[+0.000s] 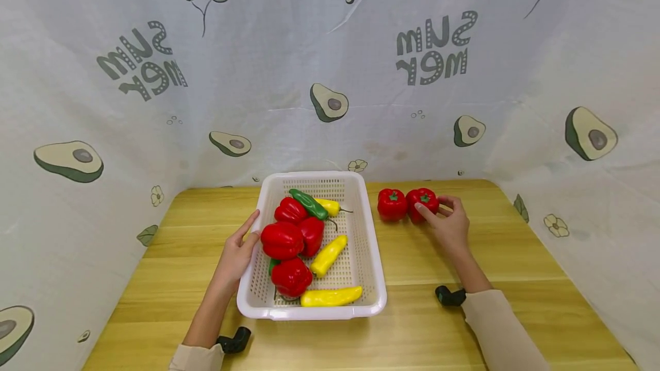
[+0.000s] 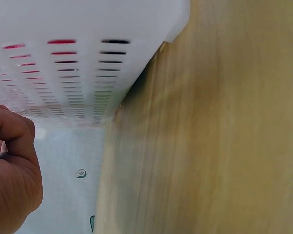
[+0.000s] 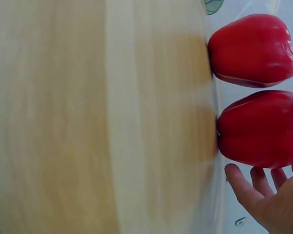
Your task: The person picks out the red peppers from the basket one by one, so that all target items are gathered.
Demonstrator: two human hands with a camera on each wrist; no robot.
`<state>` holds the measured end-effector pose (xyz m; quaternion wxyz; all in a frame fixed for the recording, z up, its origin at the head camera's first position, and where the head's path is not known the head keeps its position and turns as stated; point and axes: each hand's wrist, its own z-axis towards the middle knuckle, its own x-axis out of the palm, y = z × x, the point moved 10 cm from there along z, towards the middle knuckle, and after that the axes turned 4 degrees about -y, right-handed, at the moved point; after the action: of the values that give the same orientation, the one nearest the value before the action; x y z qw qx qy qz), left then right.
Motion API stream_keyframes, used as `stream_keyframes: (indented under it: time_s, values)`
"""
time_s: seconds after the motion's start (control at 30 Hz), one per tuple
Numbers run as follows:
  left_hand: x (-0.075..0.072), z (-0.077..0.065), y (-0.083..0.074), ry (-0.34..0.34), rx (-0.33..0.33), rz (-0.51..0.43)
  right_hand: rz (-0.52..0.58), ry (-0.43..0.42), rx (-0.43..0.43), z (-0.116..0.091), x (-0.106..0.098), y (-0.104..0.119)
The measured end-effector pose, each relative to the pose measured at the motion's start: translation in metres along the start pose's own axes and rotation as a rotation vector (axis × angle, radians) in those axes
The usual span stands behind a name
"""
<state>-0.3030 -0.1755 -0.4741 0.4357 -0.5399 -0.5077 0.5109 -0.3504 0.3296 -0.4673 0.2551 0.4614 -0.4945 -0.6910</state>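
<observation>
A white plastic basket (image 1: pixel 378 279) with slotted walls holds several red bell peppers (image 1: pixel 282 240), yellow peppers (image 1: pixel 331 296) and green peppers (image 1: pixel 308 204). My left hand (image 1: pixel 236 256) holds its left rim, thumb on the edge; the left wrist view has that hand (image 2: pixel 14 170) against the outer wall. To the basket's right, two red bell peppers stand side by side on the table, stems up. My right hand (image 1: pixel 447 225) grips the right-hand bell pepper (image 1: pixel 424 202), thumb in front and fingers around its right side. The other bell pepper (image 1: pixel 392 206) stands close beside it.
The wooden table (image 1: pixel 412 325) carries the basket near its middle. A pale cloth (image 1: pixel 289 130) printed with avocados hangs behind the table and along both sides. Dark devices (image 1: pixel 450 296) are strapped at both wrists.
</observation>
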Motion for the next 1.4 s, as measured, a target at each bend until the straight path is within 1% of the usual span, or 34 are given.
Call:
stream_keyframes:
  time_s: [0.13, 0.23, 0.43, 0.53, 0.63, 0.77, 0.97, 1.17, 1.27, 1.4]
  values:
    - [-0.001, -0.001, 0.001, 0.001, 0.001, -0.013, -0.020, -0.004, -0.012, 0.000, -0.004, 0.004]
    - [-0.001, -0.001, 0.001, 0.003, -0.002, -0.010, -0.024, -0.018, -0.037, -0.001, -0.009, 0.013]
    - [-0.001, 0.001, 0.001, 0.015, 0.003, -0.017, -0.037, -0.050, -0.143, -0.005, -0.020, 0.044]
    - [-0.001, 0.002, 0.001, 0.014, 0.005, -0.021, -0.047, -0.026, -0.201, -0.012, -0.017, 0.064]
    - [-0.001, 0.002, 0.002, 0.012, 0.005, -0.022, -0.042, 0.016, -0.260, -0.020, -0.008, 0.085]
    - [0.000, 0.001, 0.001, 0.018, 0.006, -0.028, -0.034, 0.074, -0.320, -0.033, 0.011, 0.107]
    - [0.000, 0.001, 0.001, 0.020, 0.000, -0.036, -0.036, 0.192, -0.354, -0.052, 0.045, 0.126]
    - [0.000, 0.002, 0.003, 0.007, -0.012, -0.030, -0.067, 0.305, -0.400, -0.071, 0.076, 0.147]
    - [0.000, 0.002, 0.004, 0.001, -0.016, -0.024, -0.066, 0.355, -0.452, -0.080, 0.088, 0.166]
    - [-0.002, 0.002, 0.003, -0.008, -0.011, -0.016, -0.053, 0.425, -0.525, -0.091, 0.105, 0.197]
